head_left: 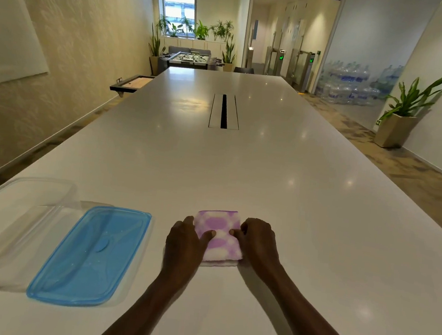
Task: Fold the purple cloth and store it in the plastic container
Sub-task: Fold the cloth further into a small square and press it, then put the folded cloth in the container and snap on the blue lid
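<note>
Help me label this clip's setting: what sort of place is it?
Probably an office common area: a long white meeting table, a foosball table at the far end, and access turnstiles beside stacked water bottles.

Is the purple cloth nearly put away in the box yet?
Folding looks done: the purple cloth is a small bundle on the table. The left hand and right hand grip its sides. Left: putting it in the open clear container, beside its blue lid.
</note>
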{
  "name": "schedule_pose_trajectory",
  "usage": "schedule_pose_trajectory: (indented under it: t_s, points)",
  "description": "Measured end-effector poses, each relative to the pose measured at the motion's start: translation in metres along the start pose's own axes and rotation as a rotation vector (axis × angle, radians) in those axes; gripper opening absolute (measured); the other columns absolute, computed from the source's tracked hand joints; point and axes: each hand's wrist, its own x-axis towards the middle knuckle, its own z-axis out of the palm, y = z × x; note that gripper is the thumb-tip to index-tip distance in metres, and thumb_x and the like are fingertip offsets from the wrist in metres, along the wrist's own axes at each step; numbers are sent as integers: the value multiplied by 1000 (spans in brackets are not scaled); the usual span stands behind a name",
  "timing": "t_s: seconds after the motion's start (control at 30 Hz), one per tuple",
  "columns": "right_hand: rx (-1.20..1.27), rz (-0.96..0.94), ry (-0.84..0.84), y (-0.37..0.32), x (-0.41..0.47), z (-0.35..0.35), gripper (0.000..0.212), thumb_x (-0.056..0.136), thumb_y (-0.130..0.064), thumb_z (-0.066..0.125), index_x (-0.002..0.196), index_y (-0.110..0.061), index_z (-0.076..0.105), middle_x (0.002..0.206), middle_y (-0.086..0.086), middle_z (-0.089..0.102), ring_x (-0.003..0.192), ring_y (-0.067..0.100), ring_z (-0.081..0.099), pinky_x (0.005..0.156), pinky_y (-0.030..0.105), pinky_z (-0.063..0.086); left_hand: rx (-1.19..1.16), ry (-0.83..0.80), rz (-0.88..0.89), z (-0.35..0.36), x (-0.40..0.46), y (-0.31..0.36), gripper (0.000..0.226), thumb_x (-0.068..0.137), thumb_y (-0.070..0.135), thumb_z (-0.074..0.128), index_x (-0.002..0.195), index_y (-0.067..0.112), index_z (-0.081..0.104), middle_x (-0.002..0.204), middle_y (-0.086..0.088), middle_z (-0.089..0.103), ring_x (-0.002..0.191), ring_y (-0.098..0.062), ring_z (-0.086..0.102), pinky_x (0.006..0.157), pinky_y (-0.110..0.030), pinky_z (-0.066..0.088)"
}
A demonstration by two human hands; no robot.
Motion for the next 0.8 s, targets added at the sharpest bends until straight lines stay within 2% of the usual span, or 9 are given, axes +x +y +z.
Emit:
schedule_pose_trajectory:
  t_s: [0.13,0.27,0.37,0.5,0.6,0.67,0.8]
  points:
    - [29,25,-60,-1,6,-3,34,85,-35,67,67,-8,59,64,1,57,64,24,53,59,31,37,-65,-68,-113,-4,8,3,67,79,54,68,119,1,56,112,-14,69,107,-30,63,81,-31,46]
    - [125,93,-108,2,10,-11,37,85,-34,66,60,-8,57,57,3,54,60,22,51,53,30,33,-320,-195,-172,-6,13,5,51,77,48,73,109,8,67,97,-5,73,83,-20,67,64,-27,50]
    - [218,114,-118,1,8,-13,33,87,-35,64,64,-10,62,63,1,62,65,20,57,56,29,39,-490,-236,-210,-7,13,8,48,82,42,71,116,10,61,93,2,67,76,-9,64,54,-21,47]
    - [403,145,-111,-5,2,-14,30,84,-41,69,93,-13,67,89,1,71,82,19,68,70,33,54,-629,-290,-254,-13,11,9,46,88,39,65,123,12,51,93,5,63,80,-11,65,50,-19,52]
    - [641,219,-184,-15,-4,-20,47,79,-43,75,113,-17,57,99,5,72,85,18,71,66,31,58,-684,-291,-245,-20,12,6,47,88,40,64,125,13,52,108,-6,67,91,-22,68,70,-36,61]
    - [810,251,-268,-21,-6,-23,53,79,-34,78,122,-14,54,103,9,74,87,22,74,73,36,61,-702,-282,-235,-28,14,4,47,89,43,62,126,16,54,113,-7,67,95,-24,68,75,-40,60]
    - [1036,264,-390,-37,-11,-25,39,82,-19,76,115,-1,65,102,17,75,92,33,73,78,38,61,-709,-241,-173,-48,21,-3,44,88,47,62,120,17,61,110,-7,70,96,-24,69,86,-47,58]
